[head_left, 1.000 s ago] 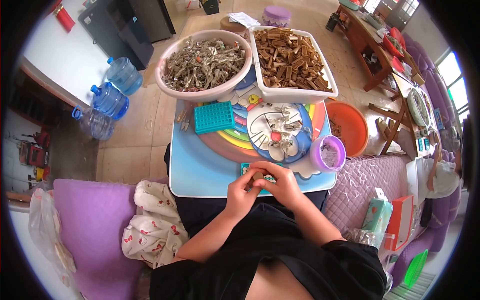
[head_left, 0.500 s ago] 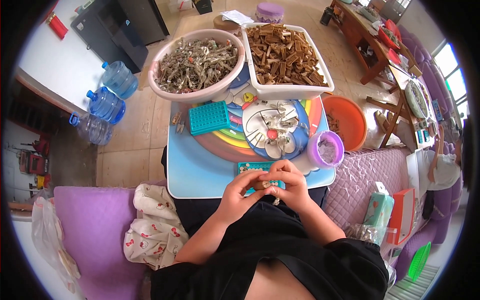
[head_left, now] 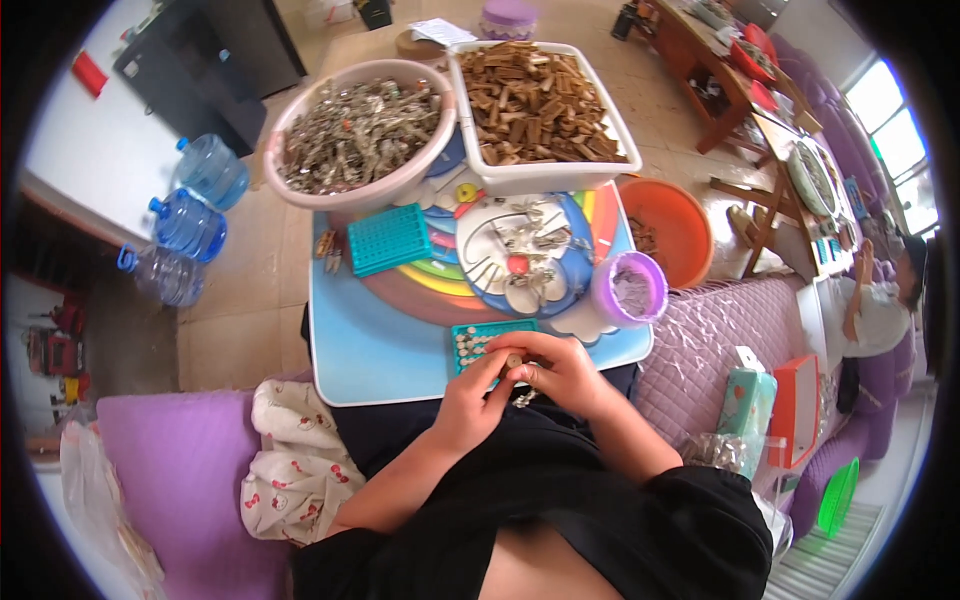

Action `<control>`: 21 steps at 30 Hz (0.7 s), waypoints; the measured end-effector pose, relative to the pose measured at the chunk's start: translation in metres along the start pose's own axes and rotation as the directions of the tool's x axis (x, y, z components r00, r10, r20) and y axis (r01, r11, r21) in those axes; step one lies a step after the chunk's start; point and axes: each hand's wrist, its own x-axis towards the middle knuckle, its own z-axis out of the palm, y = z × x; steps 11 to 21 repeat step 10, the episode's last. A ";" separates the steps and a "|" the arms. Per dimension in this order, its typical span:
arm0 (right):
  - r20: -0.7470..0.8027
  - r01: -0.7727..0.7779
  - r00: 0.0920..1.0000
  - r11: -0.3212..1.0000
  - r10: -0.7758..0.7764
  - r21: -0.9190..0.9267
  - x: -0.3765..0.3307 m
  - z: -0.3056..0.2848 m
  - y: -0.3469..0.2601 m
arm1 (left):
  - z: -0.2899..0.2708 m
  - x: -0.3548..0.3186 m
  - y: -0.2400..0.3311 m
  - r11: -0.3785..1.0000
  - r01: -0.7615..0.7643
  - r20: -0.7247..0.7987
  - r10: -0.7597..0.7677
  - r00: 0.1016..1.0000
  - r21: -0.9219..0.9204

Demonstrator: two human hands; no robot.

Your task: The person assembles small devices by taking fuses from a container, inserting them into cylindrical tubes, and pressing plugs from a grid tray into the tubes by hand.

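Note:
Both of my hands meet over the near edge of the cartoon-printed table (head_left: 370, 350). Between the fingertips is a small brown wooden piece (head_left: 514, 361), its round end showing. My left hand (head_left: 472, 403) pinches it from one side, and my right hand (head_left: 562, 372) closes on it from the other. A small silvery strand (head_left: 525, 398) hangs below the right fingers; how it is held is hidden. Just beyond the hands lies a teal tray (head_left: 466, 345) with small pale round pieces in its holes, partly covered by my fingers.
A pink basin (head_left: 272, 165) of silvery bits and a white bin (head_left: 560, 178) of brown wooden pieces stand at the far side. A second teal tray (head_left: 390, 240), clear packets (head_left: 535, 240) and a purple tub (head_left: 630, 290) are nearer. Right of the table is an orange basin (head_left: 690, 235); another person (head_left: 880, 315) sits far right.
The view has shifted, so the whole scene sits a little further left. My hands stay together, and the wooden piece has been turned so its round end shows.

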 end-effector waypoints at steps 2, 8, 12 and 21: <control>0.183 0.159 0.975 0.974 -0.130 -0.159 0.005 -0.035 0.001 | -0.003 -0.006 0.001 0.939 0.251 0.183 -0.211 0.960 -0.233; -0.480 -0.277 0.862 0.643 -0.162 -0.714 -0.003 -0.137 0.049 | -0.027 -0.020 -0.021 0.875 0.401 0.382 -0.285 0.879 -0.272; -0.418 -0.335 0.908 0.657 0.034 -0.676 -0.003 -0.145 0.053 | -0.035 -0.022 -0.029 0.880 0.388 0.409 -0.259 0.875 -0.275; -0.418 -0.335 0.908 0.657 0.034 -0.676 -0.003 -0.145 0.053 | -0.035 -0.022 -0.029 0.880 0.388 0.409 -0.259 0.875 -0.275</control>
